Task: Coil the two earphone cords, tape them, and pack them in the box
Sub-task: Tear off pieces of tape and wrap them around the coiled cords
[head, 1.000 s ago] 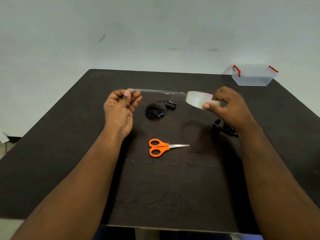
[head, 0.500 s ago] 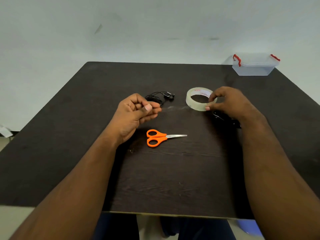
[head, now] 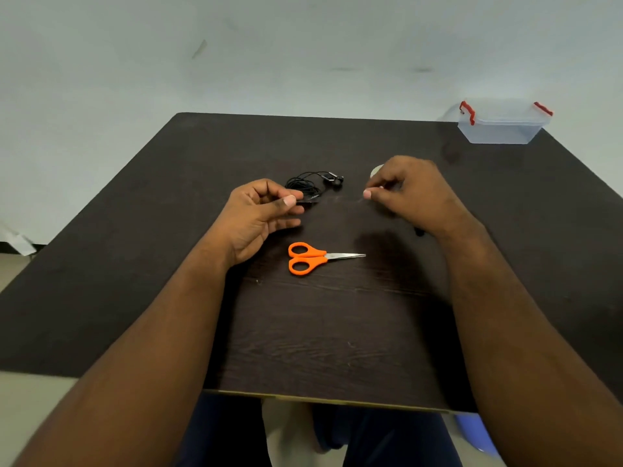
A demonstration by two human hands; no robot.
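Fingers of both hands pinch a clear tape strip taut between them, left hand (head: 261, 214) and right hand (head: 409, 193), likely ready for cutting; scissors (head: 312, 257) lie just nearer. One coiled cord (head: 312, 187) sits mid-desk behind the left fingertips; box (head: 499, 126) waits at the desk's far right corner.

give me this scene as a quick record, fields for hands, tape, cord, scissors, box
left hand: thumb and fingers pinch one end of a clear tape strip
right hand: pinches the strip's other end
tape strip: faint, stretched between the hands
tape roll: mostly hidden behind right hand
coiled cord: on table, untaped
scissors: orange handles, closed, lying untouched
box: clear, red latches, far right corner
table: dark wood
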